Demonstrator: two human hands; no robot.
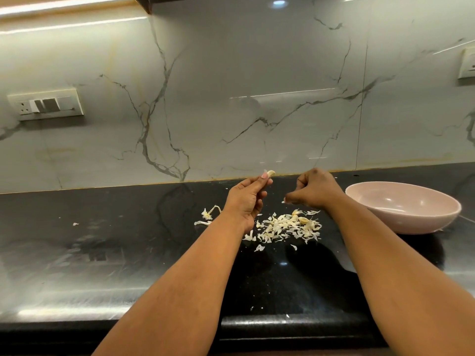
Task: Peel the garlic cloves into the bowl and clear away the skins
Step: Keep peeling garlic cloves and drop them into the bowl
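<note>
Garlic clove (270, 173) pinched in left hand (246, 199); right hand (314, 190) pinching skin scrap; one bowl (401, 222).

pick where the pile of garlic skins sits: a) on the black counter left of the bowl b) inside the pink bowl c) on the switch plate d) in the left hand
a: the garlic skins lie scattered on the black counter, left of the pink bowl.
</note>
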